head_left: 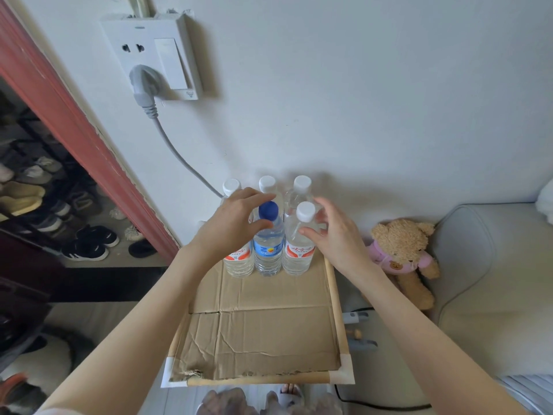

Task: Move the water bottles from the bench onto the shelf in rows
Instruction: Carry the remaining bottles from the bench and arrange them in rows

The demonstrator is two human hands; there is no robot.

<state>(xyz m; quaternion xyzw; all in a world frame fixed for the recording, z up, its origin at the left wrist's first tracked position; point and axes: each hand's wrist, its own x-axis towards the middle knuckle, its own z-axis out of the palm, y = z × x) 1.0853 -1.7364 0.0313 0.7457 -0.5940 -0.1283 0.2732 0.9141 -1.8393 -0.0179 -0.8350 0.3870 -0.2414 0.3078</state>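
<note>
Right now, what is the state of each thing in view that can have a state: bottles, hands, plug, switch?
Blue-cap bottle: upright, capped, front row middle.
White-cap bottle: upright, capped, front row right.
Back bottles: three, upright, capped.
Front left bottle: upright, top hidden by the hand.
Left hand: fingers curled around the blue cap.
Right hand: fingertips at the white-cap bottle.
Plug: in the socket.
Switch: position unclear.

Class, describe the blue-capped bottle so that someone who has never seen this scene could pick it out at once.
Find the cardboard-lined shelf against the white wall, below the wall socket. Water bottles stand in two rows at its far end. The blue-capped bottle is in the middle of the nearer row, between the person's two hands; it alone has a blue cap and blue label, while the other visible caps are white.
</note>
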